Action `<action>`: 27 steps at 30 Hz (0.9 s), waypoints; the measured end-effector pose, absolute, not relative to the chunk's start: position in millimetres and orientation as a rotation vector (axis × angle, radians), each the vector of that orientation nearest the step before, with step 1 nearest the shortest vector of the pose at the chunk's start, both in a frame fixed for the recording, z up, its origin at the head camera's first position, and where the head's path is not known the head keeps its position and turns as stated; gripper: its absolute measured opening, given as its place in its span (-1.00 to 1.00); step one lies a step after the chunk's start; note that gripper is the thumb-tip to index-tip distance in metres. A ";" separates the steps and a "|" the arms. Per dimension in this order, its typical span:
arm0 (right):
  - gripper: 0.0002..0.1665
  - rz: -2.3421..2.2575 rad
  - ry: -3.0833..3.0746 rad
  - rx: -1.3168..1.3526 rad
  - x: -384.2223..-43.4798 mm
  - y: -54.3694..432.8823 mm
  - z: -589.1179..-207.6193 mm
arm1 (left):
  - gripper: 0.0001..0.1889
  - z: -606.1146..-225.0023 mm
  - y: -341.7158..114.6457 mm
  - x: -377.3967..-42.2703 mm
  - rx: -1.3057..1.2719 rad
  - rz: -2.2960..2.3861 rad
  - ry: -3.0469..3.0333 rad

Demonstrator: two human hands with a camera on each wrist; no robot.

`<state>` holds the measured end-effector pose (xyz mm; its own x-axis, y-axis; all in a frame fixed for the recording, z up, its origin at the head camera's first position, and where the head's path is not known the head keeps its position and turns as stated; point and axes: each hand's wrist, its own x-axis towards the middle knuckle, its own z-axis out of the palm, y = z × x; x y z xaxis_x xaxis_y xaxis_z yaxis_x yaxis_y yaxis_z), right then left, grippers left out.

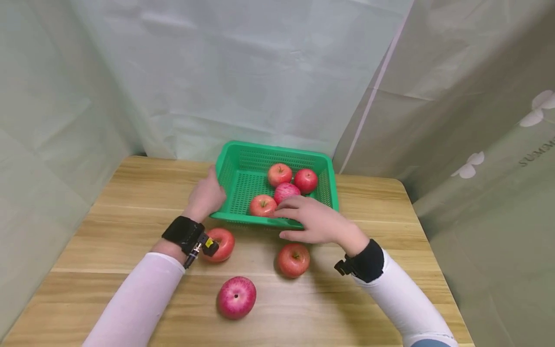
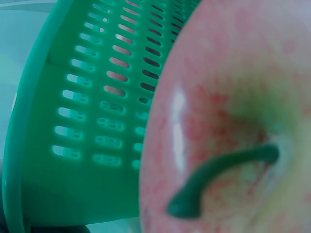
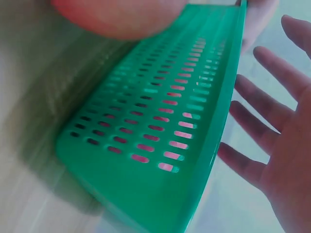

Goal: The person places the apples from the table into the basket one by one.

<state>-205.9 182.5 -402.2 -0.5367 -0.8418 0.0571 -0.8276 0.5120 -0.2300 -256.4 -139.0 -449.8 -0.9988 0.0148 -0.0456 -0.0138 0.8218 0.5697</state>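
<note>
A green plastic basket (image 1: 244,185) with slotted walls holds several red apples, one of them a pale red apple (image 1: 262,206) near its front wall. My left hand (image 1: 207,195) grips the basket's left side by the rim; its fingertips are hidden behind the rim. Over the front rim hovers my right hand (image 1: 315,219), fingers spread and fairly straight, holding nothing. In the right wrist view those fingers (image 3: 272,109) lie along the rim, and I cannot tell whether they touch it. An apple with a green stem (image 2: 233,111) fills much of the left wrist view, in front of the basket wall.
Three apples lie on the wooden table (image 1: 347,308) in front of the basket: one beside the left wrist (image 1: 222,245), a red apple (image 1: 293,260) below the right hand, and a darker pink apple (image 1: 236,297) nearer me. Pale sheeting (image 1: 260,72) hangs behind the table and at both sides.
</note>
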 end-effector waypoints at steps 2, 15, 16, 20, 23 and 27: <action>-0.47 -0.373 2.684 -1.529 -196.2 187.6 -403.8 | -0.20 -449.0 -138.6 -256.2 0.006 0.920 2.955; -0.50 -0.292 2.736 -1.629 -146.3 212.7 -417.0 | -0.18 -446.3 -136.3 -258.4 -0.038 0.799 2.950; -0.49 -0.290 2.739 -1.641 -143.8 214.0 -419.1 | -0.18 -446.0 -136.3 -258.4 -0.039 0.786 2.955; -0.45 -0.269 2.738 -1.672 -133.8 217.8 -427.9 | -0.17 -443.0 -134.9 -256.9 -0.046 0.774 2.945; -0.41 -0.266 2.714 -1.656 -126.7 218.5 -433.8 | -0.16 -440.8 -134.5 -255.8 -0.060 0.764 2.934; -0.33 -0.265 2.688 -1.551 -119.7 216.6 -440.9 | -0.14 -439.1 -134.2 -255.3 -0.069 0.755 2.929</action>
<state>-119.7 216.6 -440.9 -0.5039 -0.8615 0.0616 -0.8570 0.4898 -0.1605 -255.3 -134.2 -439.1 -0.9922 -0.0149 -0.1234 -0.0727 0.8747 0.4791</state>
